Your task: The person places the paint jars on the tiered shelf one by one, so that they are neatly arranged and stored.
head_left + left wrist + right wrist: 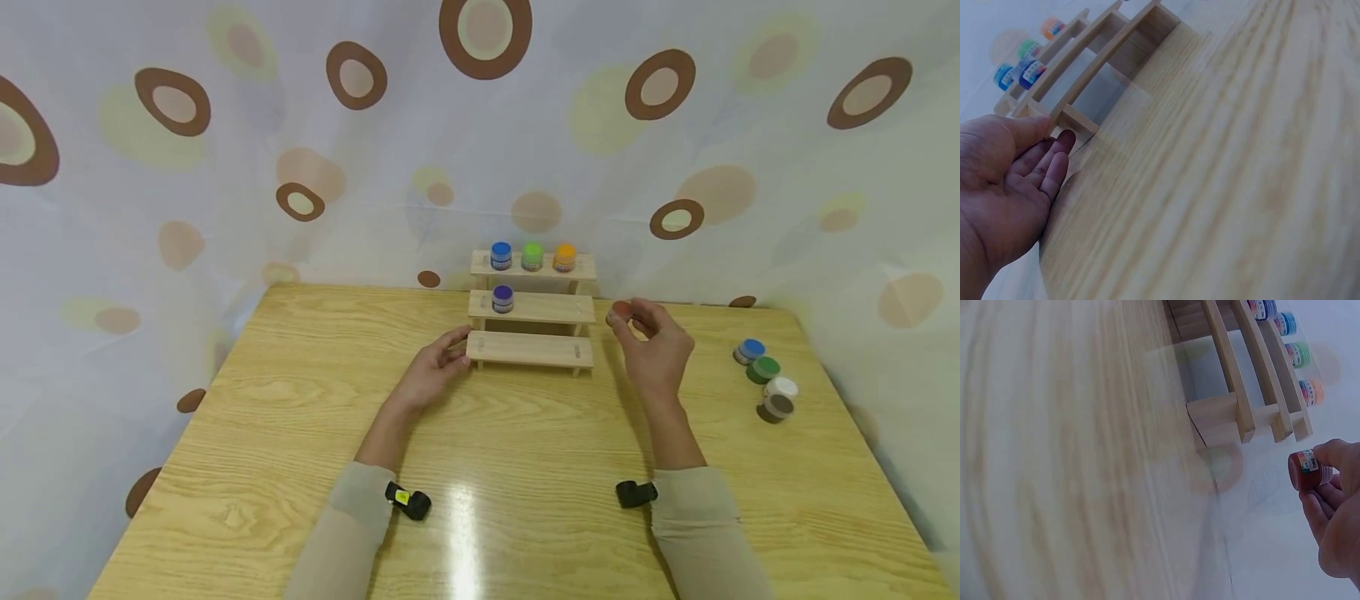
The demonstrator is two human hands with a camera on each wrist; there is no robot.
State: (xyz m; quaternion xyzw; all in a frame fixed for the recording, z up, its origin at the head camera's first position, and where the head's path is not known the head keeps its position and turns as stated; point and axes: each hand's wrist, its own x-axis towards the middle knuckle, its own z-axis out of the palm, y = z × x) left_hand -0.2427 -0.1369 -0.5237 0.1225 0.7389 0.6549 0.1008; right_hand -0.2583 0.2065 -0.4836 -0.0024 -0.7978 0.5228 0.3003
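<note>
A small wooden three-tier rack (pixel 528 350) stands near the back of the table. Its lowest step's left end is pinched by my left hand (pixel 431 372), thumb on one side and fingers on the other in the left wrist view. My right hand (pixel 660 350) holds a small red-brown paint jar (pixel 1305 470) between thumb and fingers, in the air just right of the rack. On the top step sit a blue jar (pixel 501 256), a light green jar (pixel 532 257) and an orange jar (pixel 565 257). A purple jar (pixel 502 299) sits at the left of the middle step.
At the table's right side, a blue jar (pixel 749 352), a dark green jar (pixel 763 370), a white jar (pixel 781 389) and a dark brown or black jar (pixel 776 407) stand close together. A patterned curtain (pixel 420 125) hangs behind the wooden table (pixel 525 467).
</note>
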